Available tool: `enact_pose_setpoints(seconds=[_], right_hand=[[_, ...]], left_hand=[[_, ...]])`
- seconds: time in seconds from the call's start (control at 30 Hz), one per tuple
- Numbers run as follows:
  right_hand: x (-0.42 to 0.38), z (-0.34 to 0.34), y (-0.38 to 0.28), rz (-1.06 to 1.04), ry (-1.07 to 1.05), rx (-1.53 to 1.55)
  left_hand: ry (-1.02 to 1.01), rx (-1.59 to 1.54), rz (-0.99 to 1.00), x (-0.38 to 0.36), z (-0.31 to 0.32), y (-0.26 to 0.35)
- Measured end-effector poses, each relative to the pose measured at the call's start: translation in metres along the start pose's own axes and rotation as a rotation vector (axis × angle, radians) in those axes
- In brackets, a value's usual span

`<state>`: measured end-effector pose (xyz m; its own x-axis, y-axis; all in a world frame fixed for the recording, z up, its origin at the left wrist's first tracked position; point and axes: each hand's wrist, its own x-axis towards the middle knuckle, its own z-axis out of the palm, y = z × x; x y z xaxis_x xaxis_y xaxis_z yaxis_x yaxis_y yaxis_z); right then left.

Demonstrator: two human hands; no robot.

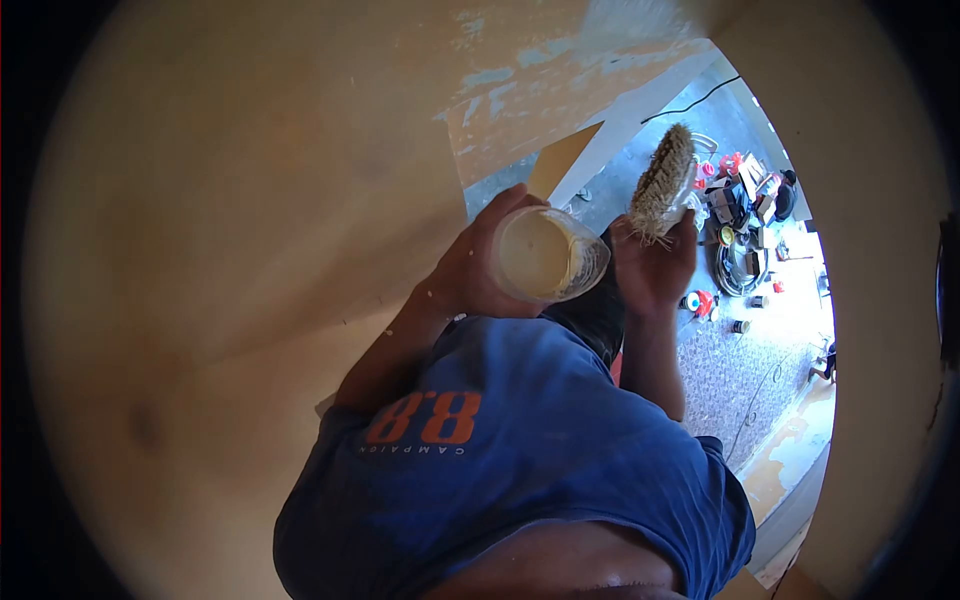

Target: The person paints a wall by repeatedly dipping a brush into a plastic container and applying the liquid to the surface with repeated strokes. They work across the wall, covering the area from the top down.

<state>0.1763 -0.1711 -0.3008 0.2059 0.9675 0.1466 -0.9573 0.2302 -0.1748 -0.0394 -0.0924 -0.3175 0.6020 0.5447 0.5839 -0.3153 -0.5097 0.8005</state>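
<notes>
My left hand (466,268) is wrapped round a clear plastic cup (592,268) that contains a pale cream liquid (533,252). Some of the liquid coats the cup's inner wall. Beside it, a little to the right, my right hand (655,268) grips a wide brush (664,182) with thick, light bristles. The bristles face up toward me, and the brush's handle is hidden behind them and the fingers. Cup and brush are apart, both held in front of my blue shirt. Pale spots dot my left forearm.
A smooth beige wall (220,200) fills the left side, with a patchy, peeling surface (520,90) at the top. Far below on the floor (735,375) lie several cans, tools and red items around a round black container (740,265). A dark cable (690,100) runs at upper right.
</notes>
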Motion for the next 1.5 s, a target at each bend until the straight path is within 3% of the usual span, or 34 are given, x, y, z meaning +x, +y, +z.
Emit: enact_pose_setpoints(seconds=[0.17, 0.27, 0.37, 0.43, 0.57, 0.63, 0.9, 0.97, 1.27, 1.5], right_hand=[[-0.006, 0.025, -0.015, -0.171, 0.124, -0.267], [-0.008, 0.04, -0.024, -0.329, -0.071, -0.869], [-0.002, 0.061, -0.033, -0.222, -0.42, -1.151], [0.0, 0.08, -0.03, -0.236, -0.441, -1.24], [0.008, 0.121, -0.022, -0.068, -0.403, -1.591], [0.013, 0.13, -0.015, 0.027, -0.486, -1.847], [0.024, 0.121, 0.019, 0.088, -0.545, -1.94], [0.025, 0.12, 0.023, 0.275, -0.511, -2.086], [0.021, 0.107, 0.031, 0.195, -0.504, -2.033], [0.015, 0.103, 0.037, 0.171, -0.383, -2.015]], left_hand=[[0.024, 0.049, 0.027, 0.002, -0.009, -0.001], [0.041, 0.118, -0.003, 0.001, -0.014, 0.0], [0.039, 0.187, 0.033, 0.001, -0.02, 0.0], [0.023, 0.147, -0.031, -0.003, -0.022, -0.003], [-0.022, 0.244, -0.083, -0.004, -0.024, 0.0], [-0.041, 0.308, -0.109, -0.004, -0.023, 0.0], [-0.034, 0.327, -0.151, -0.013, -0.019, 0.0], [-0.028, 0.315, -0.154, -0.015, -0.02, 0.0], [-0.091, 0.432, -0.107, -0.018, -0.017, -0.003], [-0.021, 0.369, -0.138, -0.021, -0.012, -0.005]])
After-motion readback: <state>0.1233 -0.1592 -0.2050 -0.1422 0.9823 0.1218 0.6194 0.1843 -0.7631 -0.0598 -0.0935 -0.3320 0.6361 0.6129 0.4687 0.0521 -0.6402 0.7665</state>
